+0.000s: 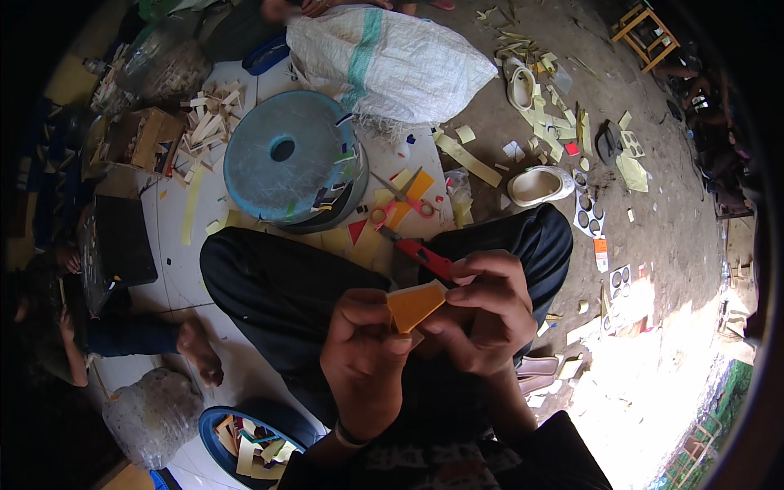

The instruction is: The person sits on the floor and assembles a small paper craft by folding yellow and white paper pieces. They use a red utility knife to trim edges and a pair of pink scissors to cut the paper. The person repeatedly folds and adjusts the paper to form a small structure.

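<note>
Between my two hands, above my crossed legs, is a small orange-faced piece (pixel 416 307) with a pale upper edge, roughly a trapezoid. My left hand (pixel 365 353) pinches its left end between thumb and fingers. At the right end, my right hand (pixel 488 309) grips the pale edge with its fingertips. Just beyond the hands lies a red-handled cutter (pixel 425 256), partly hidden by the right hand. Farther off, a pair of scissors (pixel 399 202) with red handles rests open among orange and yellow paper scraps (pixel 420 186).
A round blue-grey tub (pixel 269 175) stands upside down ahead. Behind it lies a white woven sack (pixel 400 61). Wood strips (pixel 214 122) are heaped left; a blue basin (pixel 214 445) holds scraps. Pale clogs (pixel 539 186) sit right. Another person's foot (pixel 198 353) is at left.
</note>
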Tool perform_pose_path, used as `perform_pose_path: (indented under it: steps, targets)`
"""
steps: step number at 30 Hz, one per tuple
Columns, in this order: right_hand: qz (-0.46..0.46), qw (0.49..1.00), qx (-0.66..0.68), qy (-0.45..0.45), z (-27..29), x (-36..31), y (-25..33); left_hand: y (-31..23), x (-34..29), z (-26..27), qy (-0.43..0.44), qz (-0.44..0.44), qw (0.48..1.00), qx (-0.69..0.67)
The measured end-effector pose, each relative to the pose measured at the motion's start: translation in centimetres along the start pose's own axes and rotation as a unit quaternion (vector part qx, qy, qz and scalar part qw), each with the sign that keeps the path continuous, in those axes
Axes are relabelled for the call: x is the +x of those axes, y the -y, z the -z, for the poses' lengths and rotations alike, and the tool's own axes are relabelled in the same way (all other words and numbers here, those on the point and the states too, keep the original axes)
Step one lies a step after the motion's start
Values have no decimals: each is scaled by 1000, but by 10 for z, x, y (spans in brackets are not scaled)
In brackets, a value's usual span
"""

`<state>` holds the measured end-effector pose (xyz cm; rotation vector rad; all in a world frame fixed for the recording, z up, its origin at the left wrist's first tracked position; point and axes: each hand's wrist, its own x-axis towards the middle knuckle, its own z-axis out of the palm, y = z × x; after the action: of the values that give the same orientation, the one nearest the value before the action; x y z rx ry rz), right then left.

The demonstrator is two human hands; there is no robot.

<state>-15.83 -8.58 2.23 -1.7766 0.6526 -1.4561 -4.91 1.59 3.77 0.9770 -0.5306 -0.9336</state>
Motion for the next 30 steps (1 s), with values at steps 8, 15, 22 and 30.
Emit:
perform_pose_path:
  steps: [8, 15, 22, 30]
  targets:
    - [115, 976, -185, 30, 11, 0, 8, -4, -7, -15, -18, -25, 995, 95]
    - [117, 966, -231, 19, 27, -1, 4, -4, -9, -24, -17, -10, 995, 100]
    - [15, 983, -181, 15, 31, -2, -7, -7, 6, -17, 44, 118, 991, 48]
    - [-104, 988, -103, 56, 34, -1, -16, -14, 16, -4, 41, 236, 971, 26]
